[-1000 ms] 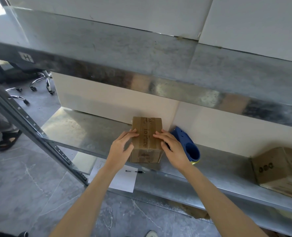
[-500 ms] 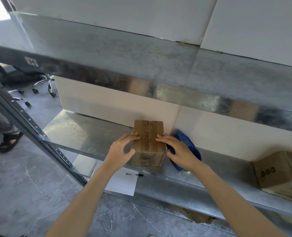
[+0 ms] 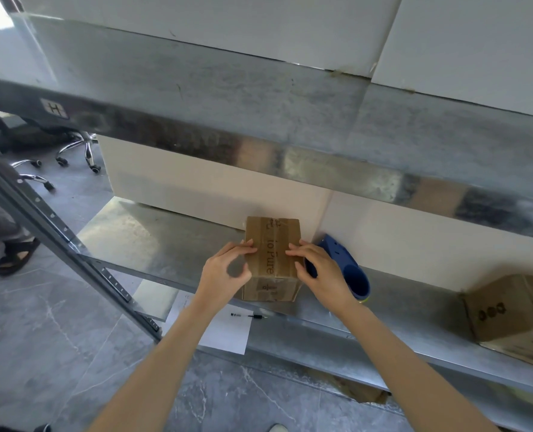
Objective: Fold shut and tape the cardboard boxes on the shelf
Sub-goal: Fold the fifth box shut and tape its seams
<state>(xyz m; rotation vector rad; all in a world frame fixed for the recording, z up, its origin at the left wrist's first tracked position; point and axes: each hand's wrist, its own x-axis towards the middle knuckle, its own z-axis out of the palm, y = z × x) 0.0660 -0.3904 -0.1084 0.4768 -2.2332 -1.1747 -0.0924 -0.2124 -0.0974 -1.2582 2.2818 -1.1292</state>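
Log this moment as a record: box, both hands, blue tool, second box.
box: upright on shelf, flaps shut, tape strip seemingly along top
left hand: holds box's left top edge
right hand: holds box's right top edge
blue tool: on shelf right of box, partly behind right hand
second box: far right on shelf, tilted

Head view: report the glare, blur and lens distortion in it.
Head view: daylight blows out the frame's top left; the upper shelf lip glares and mirrors brown patches; shelf lines run slanted but hardly bowed; the small box is sharp, its print legible; the left hand and right hand show no blur.
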